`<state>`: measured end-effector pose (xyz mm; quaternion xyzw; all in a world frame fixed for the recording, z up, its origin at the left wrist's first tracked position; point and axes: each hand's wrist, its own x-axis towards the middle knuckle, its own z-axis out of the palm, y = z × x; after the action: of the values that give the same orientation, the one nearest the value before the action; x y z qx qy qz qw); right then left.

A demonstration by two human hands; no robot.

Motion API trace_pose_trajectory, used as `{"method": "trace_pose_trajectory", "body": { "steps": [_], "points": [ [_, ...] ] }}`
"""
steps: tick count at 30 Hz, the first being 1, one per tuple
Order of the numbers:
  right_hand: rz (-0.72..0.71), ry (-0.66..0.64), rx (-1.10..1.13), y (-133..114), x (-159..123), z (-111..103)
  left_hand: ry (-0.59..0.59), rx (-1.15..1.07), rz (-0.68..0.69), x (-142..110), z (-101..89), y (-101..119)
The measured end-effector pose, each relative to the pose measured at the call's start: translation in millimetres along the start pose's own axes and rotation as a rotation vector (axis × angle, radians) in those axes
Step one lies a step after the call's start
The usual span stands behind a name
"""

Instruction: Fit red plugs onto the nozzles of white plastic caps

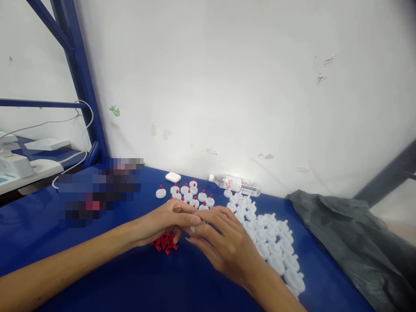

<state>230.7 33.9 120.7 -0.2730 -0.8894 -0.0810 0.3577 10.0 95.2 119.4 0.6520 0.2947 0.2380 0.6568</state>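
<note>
My left hand (165,221) and my right hand (224,238) meet over the middle of the blue table, fingers closed together. Between them shows a bit of a white nozzle cap (194,228), mostly hidden by the fingers. Below my left hand lies a small pile of red tips (166,243). Behind the hands stand several white nozzle caps with red tips on top (202,196). To the right of my right hand spreads a large group of white nozzle caps without red tips (269,236).
A clear plastic bottle (247,187) lies against the wall, with a small white case (173,177) to its left. Dark grey sheeting (344,242) covers the right side of the blue table (107,268). A blue metal frame (81,78) rises at the left, and a pixelated patch hides something there.
</note>
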Motion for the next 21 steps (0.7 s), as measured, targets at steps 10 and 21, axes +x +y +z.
{"method": "trace_pose_trajectory", "body": {
  "steps": [10,21],
  "points": [
    [0.136,-0.165,-0.095,28,-11,3,0.517,0.620,0.318,-2,-10.0,-2],
    [0.254,-0.330,-0.111,31,-16,1,0.815,1.120,0.586,-2,-37.4,-9]
  ]
}}
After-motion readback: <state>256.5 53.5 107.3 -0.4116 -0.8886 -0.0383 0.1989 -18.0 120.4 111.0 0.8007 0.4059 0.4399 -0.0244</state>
